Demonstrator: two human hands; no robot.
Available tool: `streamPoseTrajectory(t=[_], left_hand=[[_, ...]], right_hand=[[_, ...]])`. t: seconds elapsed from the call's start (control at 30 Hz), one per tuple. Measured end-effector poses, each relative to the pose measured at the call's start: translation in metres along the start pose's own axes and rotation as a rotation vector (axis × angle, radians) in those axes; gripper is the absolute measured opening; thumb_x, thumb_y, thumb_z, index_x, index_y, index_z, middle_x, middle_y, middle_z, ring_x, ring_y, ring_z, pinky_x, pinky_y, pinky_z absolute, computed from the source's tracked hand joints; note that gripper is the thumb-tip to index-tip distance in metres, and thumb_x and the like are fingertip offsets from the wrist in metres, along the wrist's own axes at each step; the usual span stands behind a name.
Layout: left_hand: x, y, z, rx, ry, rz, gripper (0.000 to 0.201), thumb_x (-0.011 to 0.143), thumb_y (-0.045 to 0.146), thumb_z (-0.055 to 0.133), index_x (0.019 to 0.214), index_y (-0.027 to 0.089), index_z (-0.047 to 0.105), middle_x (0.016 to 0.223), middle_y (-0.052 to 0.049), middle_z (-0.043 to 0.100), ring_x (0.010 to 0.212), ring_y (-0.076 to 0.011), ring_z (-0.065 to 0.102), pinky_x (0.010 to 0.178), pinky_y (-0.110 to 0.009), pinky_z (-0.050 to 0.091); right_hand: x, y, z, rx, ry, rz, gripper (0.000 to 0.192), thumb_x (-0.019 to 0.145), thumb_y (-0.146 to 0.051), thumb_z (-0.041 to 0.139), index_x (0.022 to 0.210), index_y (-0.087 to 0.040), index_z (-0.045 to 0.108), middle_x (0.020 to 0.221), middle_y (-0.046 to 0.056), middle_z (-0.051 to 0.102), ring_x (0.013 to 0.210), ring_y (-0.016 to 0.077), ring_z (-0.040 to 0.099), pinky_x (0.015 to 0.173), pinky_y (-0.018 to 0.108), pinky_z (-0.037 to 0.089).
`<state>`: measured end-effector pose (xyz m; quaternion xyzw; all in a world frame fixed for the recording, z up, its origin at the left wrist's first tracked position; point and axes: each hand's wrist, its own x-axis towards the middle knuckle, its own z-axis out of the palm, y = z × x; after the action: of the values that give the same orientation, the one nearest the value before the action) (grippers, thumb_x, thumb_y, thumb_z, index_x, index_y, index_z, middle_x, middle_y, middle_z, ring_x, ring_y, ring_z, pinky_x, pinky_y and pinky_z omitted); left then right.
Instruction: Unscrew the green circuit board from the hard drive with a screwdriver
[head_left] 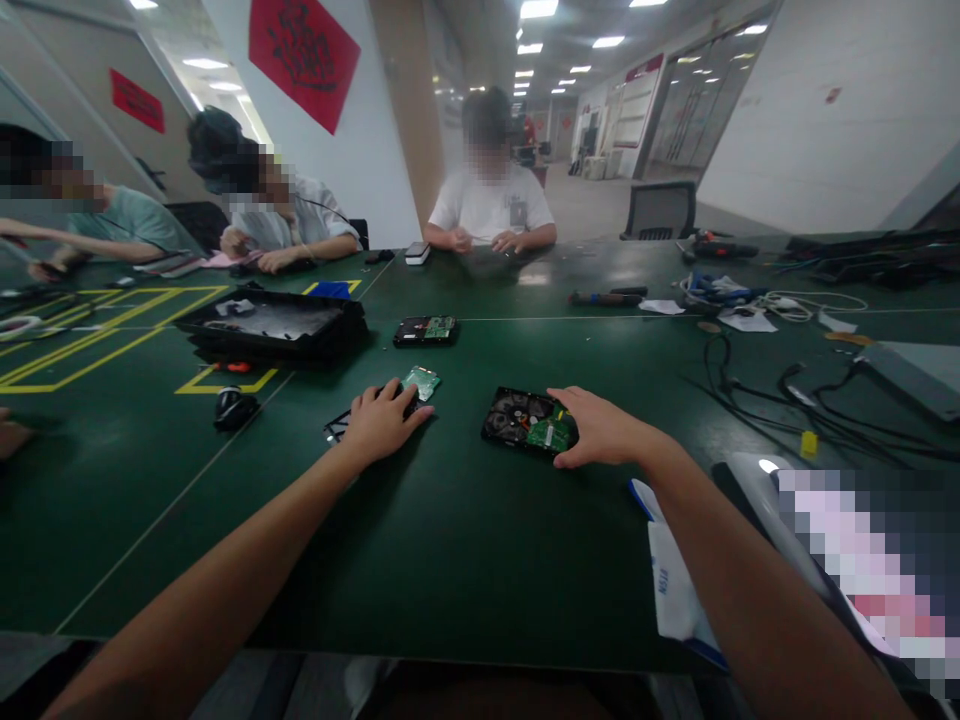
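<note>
My right hand (604, 428) grips the right end of a hard drive (517, 418), thumb on the near side and fingers on the far side. The drive lies on the green table with its green circuit board (550, 432) facing up. My left hand (384, 422) rests over a flat black part with a shiny edge (337, 428), thumb stretched to the right. The palm and fingers hide most of that part. Just beyond the left fingertips lies a loose green circuit board (423, 382). A second hard drive (425, 330) sits farther back.
A black tray (274, 325) stands at the left, near a black rounded object (235, 408). Dark cables (795, 390) and a grey metal box (919, 375) lie at the right. A white-and-blue packet (671, 580) is by my right forearm. Several people sit around the table.
</note>
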<state>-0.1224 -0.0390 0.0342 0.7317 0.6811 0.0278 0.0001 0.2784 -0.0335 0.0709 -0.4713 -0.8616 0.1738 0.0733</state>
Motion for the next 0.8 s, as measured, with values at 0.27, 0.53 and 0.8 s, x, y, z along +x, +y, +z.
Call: streamPoseTrajectory(t=[0.27,0.53,0.8], left_hand=[[0.049,0.061,0.008,0.011,0.028,0.117,0.075,0.096,0.079,0.032,0.152,0.032,0.051,0.160,-0.013,0.043,0.137,-0.0441,0.043,0.109,-0.058,0.035],[0.091,0.105,0.009,-0.025,0.008,0.234,0.077,0.093,0.080,0.043,0.150,0.031,0.054,0.163,-0.013,0.040,0.143,-0.0422,0.040,0.113,-0.055,0.033],[0.110,0.150,0.007,-0.039,-0.020,0.378,0.081,0.089,0.082,0.049,0.151,0.030,0.054,0.164,-0.014,0.039,0.145,-0.0427,0.039,0.115,-0.055,0.034]], right_hand=[[-0.015,-0.016,-0.009,0.004,-0.145,-0.016,0.121,0.059,-0.047,0.091,0.162,-0.018,0.036,0.161,0.016,0.041,0.146,0.0401,0.040,0.120,0.054,0.035],[-0.016,-0.037,-0.009,0.024,-0.192,-0.147,0.122,0.057,-0.040,0.095,0.161,-0.009,0.037,0.159,0.019,0.044,0.144,0.0377,0.041,0.121,0.047,0.033],[-0.008,-0.050,0.008,0.135,-0.151,-0.224,0.122,0.057,-0.041,0.094,0.160,-0.010,0.038,0.158,0.020,0.045,0.144,0.0402,0.040,0.119,0.052,0.033]])
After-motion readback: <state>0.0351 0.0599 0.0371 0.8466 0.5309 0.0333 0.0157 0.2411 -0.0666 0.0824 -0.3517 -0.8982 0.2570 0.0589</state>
